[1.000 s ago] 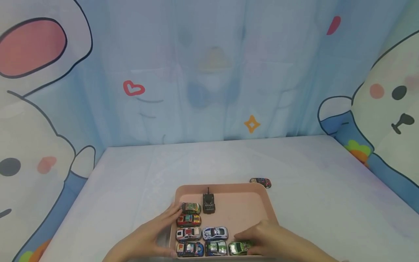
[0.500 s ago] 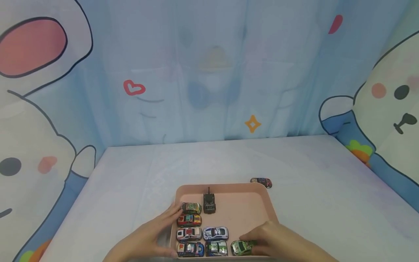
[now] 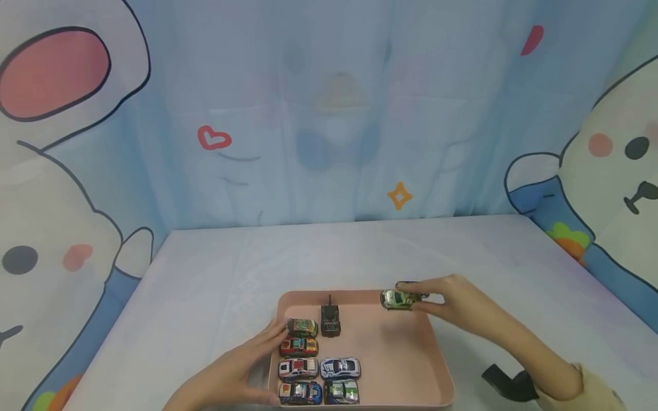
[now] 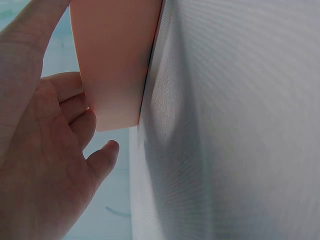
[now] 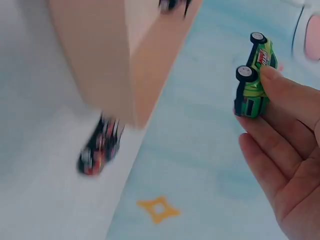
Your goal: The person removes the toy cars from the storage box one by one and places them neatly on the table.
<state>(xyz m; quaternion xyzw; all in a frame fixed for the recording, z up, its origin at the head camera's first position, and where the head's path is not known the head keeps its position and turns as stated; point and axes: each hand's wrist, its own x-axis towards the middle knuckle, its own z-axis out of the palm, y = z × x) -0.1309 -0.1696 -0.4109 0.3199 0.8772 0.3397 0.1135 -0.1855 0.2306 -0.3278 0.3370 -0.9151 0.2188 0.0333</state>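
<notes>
In the head view my right hand [image 3: 457,302] pinches a green toy car [image 3: 394,299] between thumb and fingers, above the tray's far right corner. The right wrist view shows this green car [image 5: 261,82] side-on, its wheels facing the camera. My left hand [image 3: 231,371] rests along the left side of the pink tray [image 3: 396,365], fingers spread and touching its rim. Several toy cars stand inside: a green-and-orange one [image 3: 303,327], a red-yellow one [image 3: 299,346], a red-white one [image 3: 298,369], a blue one [image 3: 300,393], a white-blue one [image 3: 340,368] and a green-white one [image 3: 341,392].
A dark toy vehicle [image 3: 330,321] with a thin barrel stands near the tray's back wall. Behind the far right corner, on the white table [image 3: 247,262], lies a dark red toy car [image 5: 100,147], mostly hidden by my right hand in the head view. A patterned curtain [image 3: 339,188] hangs behind.
My right hand has lifted the green car from the tray's front row and carried it away to the far right corner. The left hand stays at the tray's left side.
</notes>
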